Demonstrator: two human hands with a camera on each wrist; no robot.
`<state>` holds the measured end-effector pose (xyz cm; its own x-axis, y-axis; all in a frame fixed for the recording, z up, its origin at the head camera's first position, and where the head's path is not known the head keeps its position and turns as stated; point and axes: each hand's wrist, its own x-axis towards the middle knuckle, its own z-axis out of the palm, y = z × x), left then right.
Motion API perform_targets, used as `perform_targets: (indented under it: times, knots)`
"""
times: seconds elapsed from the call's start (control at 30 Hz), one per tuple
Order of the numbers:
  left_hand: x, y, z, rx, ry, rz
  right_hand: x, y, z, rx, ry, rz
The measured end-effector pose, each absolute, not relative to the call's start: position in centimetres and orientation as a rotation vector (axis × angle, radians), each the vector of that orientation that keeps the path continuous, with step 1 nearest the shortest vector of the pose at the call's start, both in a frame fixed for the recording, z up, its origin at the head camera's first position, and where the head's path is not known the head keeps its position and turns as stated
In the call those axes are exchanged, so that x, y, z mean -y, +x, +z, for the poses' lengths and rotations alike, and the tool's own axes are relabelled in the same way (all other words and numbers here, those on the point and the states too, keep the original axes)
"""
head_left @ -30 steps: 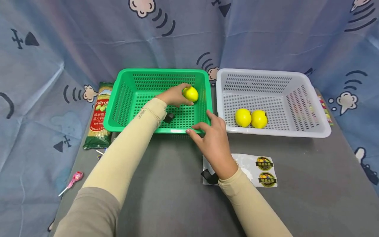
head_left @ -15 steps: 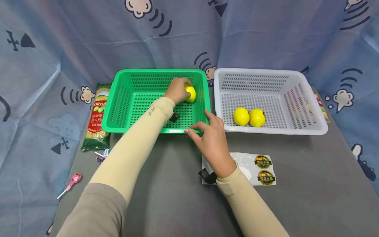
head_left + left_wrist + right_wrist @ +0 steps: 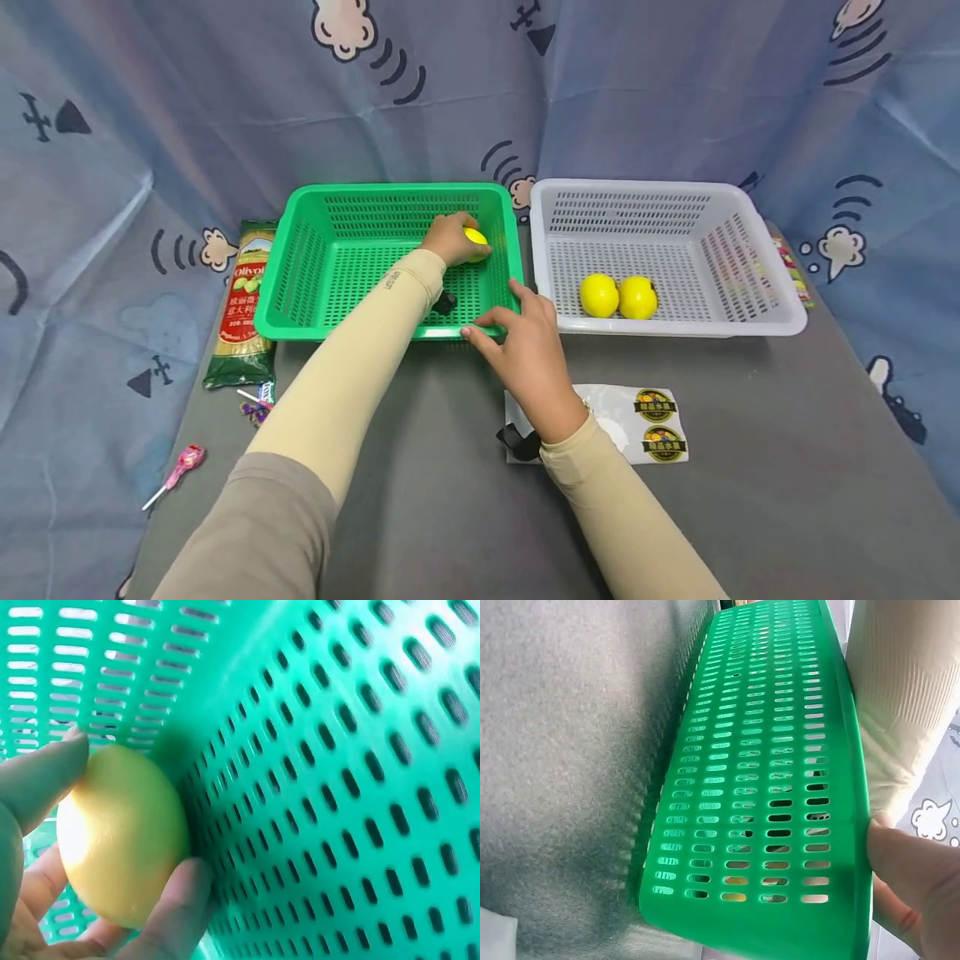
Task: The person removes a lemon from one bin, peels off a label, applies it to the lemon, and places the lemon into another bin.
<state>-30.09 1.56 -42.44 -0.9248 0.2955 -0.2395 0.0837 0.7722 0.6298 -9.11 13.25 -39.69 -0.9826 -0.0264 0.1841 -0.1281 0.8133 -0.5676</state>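
Observation:
My left hand (image 3: pixel 452 239) reaches into the green basket (image 3: pixel 272 321) and holds a yellow lemon (image 3: pixel 124 836) near its right end. In the left wrist view, thumb and fingers are curled round the lemon, right beside the slotted wall. My right hand (image 3: pixel 529 360) grips the front right corner of this basket, its thumb (image 3: pixel 904 859) on the rim in the right wrist view. Two more lemons, a left one (image 3: pixel 599 296) and a right one (image 3: pixel 638 297), lie side by side in the white basket (image 3: pixel 675 327).
A spaghetti packet (image 3: pixel 242 312) lies left of the green basket. Wrapped candy (image 3: pixel 257 412) and a pink lollipop (image 3: pixel 189 458) are on the grey table (image 3: pixel 450 517). A sticker sheet (image 3: pixel 622 400) lies partly under my right forearm. Colourful packaging (image 3: pixel 793 271) shows behind the white basket's right end.
My left hand has turned further over the lemon, covering more of it, while the lemon stays near the basket's right end. The right hand stays at the rim. The head view has shifted slightly.

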Motion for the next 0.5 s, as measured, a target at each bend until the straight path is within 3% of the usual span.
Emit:
perform_targets:
  times: [0.3,0.5]
  knots:
    - [0.0,-29.1,-40.7,-2.656,0.4,1.079,-13.1,-9.2,-39.9,2.825,0.136,0.911]
    - [3.7,-23.4,-35.0,-2.652,0.495,1.416,-13.2,-9.0,-39.9,2.825,0.115,0.943]
